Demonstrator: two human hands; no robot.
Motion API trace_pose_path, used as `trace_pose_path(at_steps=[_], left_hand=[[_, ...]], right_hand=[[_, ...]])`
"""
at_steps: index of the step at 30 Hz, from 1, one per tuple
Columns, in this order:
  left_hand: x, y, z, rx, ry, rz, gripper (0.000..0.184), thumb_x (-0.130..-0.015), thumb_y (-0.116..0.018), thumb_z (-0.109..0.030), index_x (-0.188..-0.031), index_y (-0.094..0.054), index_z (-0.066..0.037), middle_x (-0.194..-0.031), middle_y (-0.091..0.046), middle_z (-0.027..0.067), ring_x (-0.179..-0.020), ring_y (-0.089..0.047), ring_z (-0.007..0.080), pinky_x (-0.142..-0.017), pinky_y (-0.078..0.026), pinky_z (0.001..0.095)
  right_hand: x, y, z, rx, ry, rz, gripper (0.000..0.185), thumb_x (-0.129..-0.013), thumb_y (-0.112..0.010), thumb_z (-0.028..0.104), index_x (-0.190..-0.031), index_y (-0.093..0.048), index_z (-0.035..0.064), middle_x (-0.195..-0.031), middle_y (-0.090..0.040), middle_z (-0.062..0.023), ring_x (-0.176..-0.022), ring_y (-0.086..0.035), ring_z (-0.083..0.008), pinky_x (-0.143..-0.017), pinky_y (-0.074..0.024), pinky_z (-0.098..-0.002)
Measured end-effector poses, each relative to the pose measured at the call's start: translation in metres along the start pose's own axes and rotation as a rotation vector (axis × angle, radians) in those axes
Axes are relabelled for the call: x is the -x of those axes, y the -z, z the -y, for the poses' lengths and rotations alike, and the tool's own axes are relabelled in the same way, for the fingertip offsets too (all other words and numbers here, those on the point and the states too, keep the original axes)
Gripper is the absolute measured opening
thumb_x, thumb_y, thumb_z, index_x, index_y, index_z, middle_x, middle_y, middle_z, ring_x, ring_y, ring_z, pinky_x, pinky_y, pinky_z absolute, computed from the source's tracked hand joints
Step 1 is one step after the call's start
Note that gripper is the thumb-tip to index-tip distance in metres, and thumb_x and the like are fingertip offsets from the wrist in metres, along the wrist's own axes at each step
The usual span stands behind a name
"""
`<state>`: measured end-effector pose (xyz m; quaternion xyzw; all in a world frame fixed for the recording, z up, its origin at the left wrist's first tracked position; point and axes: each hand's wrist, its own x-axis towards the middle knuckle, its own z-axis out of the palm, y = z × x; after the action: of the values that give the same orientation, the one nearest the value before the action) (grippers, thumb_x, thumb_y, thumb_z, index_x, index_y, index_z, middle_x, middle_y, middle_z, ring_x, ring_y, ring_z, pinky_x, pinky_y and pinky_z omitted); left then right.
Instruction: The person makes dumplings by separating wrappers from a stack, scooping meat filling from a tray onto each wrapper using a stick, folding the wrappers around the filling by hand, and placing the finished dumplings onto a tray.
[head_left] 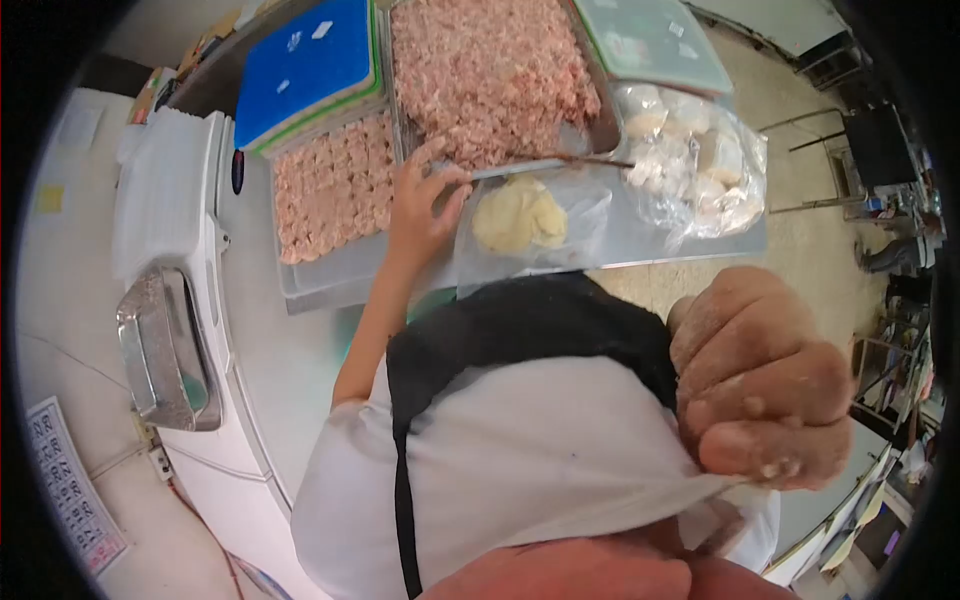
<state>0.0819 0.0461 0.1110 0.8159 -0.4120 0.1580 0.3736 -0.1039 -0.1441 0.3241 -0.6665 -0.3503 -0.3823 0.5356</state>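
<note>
My left hand (428,195) rests at the near left corner of a metal tray (612,118) heaped with ground meat (490,75). Its thumb and fingers are apart and slightly bent, with nothing seen between them. My right hand (765,380), large and close to the camera, is closed with flour-like residue on it. White shirt (560,440) fabric is drawn out to its thumb and fingers, as if pinched there. A pale yellow dough lump (518,215) lies on clear plastic in front of the tray. A thin dark stick (590,160) crosses the tray's near rim.
Left of the meat, shaped meat pieces (335,185) sit in rows below a blue-lidded stack (305,70). A clear plastic bag (690,165) with pale lumps lies right, near a translucent lid (655,45). An empty metal pan (165,350) stands at far left.
</note>
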Motion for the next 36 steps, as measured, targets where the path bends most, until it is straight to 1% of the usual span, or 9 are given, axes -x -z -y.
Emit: trace_pose_path(at_steps=[6, 10, 15, 22, 25, 29, 32, 34, 36], left_hand=[[0.009, -0.008, 0.001, 0.046, 0.003, 0.032, 0.018, -0.073, -0.073, -0.007, -0.090, -0.070, -0.010, -0.125, -0.056, 0.0134, -0.107, -0.057, 0.0297, -0.090, -0.045, 0.0391], [0.008, -0.002, 0.002, 0.076, 0.038, 0.050, 0.020, -0.072, -0.072, -0.007, -0.091, -0.071, -0.011, -0.123, -0.058, 0.0125, -0.107, -0.058, 0.0286, -0.090, -0.045, 0.0384], [0.013, -0.004, 0.007, 0.117, 0.040, 0.059, 0.019, -0.072, -0.072, -0.008, -0.091, -0.071, -0.012, -0.123, -0.058, 0.0128, -0.109, -0.055, 0.0287, -0.091, -0.044, 0.0394], [0.014, -0.005, 0.011, 0.128, 0.054, 0.072, 0.015, -0.076, -0.071, -0.016, -0.091, -0.069, -0.015, -0.128, -0.053, 0.0150, -0.117, -0.048, 0.0351, -0.097, -0.040, 0.0437], [0.007, -0.004, 0.006, 0.145, 0.084, 0.058, 0.018, -0.074, -0.073, -0.011, -0.092, -0.070, -0.014, -0.129, -0.053, 0.0099, -0.111, -0.053, 0.0308, -0.094, -0.042, 0.0395], [-0.006, -0.001, 0.011, 0.051, -0.038, -0.026, 0.016, -0.075, -0.073, -0.012, -0.092, -0.070, -0.012, -0.128, -0.054, 0.0115, -0.107, -0.053, 0.0286, -0.094, -0.041, 0.0406], [-0.018, 0.009, 0.019, 0.036, -0.074, -0.029, 0.016, -0.077, -0.072, -0.012, -0.093, -0.070, -0.012, -0.122, -0.057, 0.0117, -0.108, -0.053, 0.0295, -0.093, -0.042, 0.0408], [-0.020, 0.017, 0.029, 0.013, 0.013, 0.014, 0.016, -0.077, -0.071, -0.014, -0.093, -0.069, -0.013, -0.124, -0.056, 0.0121, -0.113, -0.051, 0.0331, -0.094, -0.042, 0.0417], [-0.027, 0.028, 0.027, -0.042, -0.019, 0.023, 0.017, -0.077, -0.071, -0.011, -0.094, -0.070, -0.012, -0.113, -0.062, 0.0110, -0.108, -0.055, 0.0302, -0.094, -0.042, 0.0402]], right_hand=[[-0.003, -0.010, 0.028, -0.079, -0.456, 0.009, 0.023, -0.088, -0.061, 0.021, -0.082, -0.054, 0.0001, -0.068, -0.052, -0.0076, -0.053, -0.047, -0.0166, -0.049, -0.0361, -0.0325], [-0.022, 0.017, 0.029, -0.229, -0.641, 0.433, 0.023, -0.084, -0.065, 0.025, -0.077, -0.054, 0.0054, -0.069, -0.052, -0.0050, -0.055, -0.045, -0.0156, -0.052, -0.0333, -0.0327], [-0.009, 0.004, 0.021, -0.321, -0.461, 0.472, 0.018, -0.084, -0.064, 0.024, -0.082, -0.056, 0.0077, -0.068, -0.052, -0.0041, -0.054, -0.046, -0.0154, -0.051, -0.0348, -0.0322], [0.014, -0.029, 0.011, -0.095, -0.235, 0.043, 0.013, -0.083, -0.064, 0.022, -0.089, -0.059, 0.0110, -0.067, -0.052, -0.0028, -0.053, -0.047, -0.0153, -0.051, -0.0368, -0.0315], [0.019, -0.026, 0.021, 0.000, -0.177, -0.037, 0.013, -0.083, -0.064, 0.021, -0.092, -0.061, 0.0124, -0.066, -0.052, -0.0023, -0.052, -0.047, -0.0152, -0.051, -0.0376, -0.0311], [0.014, 0.007, -0.032, -0.180, 0.132, 0.606, 0.026, -0.086, -0.064, 0.020, -0.108, -0.062, 0.0075, -0.081, -0.061, -0.0107, -0.057, -0.053, -0.0160, -0.044, -0.0378, -0.0296], [0.018, 0.031, -0.056, -0.587, -0.271, 0.673, 0.016, -0.086, -0.054, 0.010, -0.097, -0.060, 0.0002, -0.092, -0.062, -0.0202, -0.064, -0.060, -0.0278, -0.051, -0.0466, -0.0357], [0.027, 0.037, -0.059, -0.878, -0.342, 0.352, 0.014, -0.086, -0.050, 0.007, -0.091, -0.057, -0.0047, -0.099, -0.060, -0.0278, -0.076, -0.062, -0.0369, -0.060, -0.0500, -0.0414], [0.017, 0.036, -0.061, -1.088, -0.293, 0.470, 0.015, -0.084, -0.050, 0.006, -0.091, -0.056, -0.0063, -0.099, -0.057, -0.0321, -0.079, -0.060, -0.0437, -0.066, -0.0500, -0.0469]])
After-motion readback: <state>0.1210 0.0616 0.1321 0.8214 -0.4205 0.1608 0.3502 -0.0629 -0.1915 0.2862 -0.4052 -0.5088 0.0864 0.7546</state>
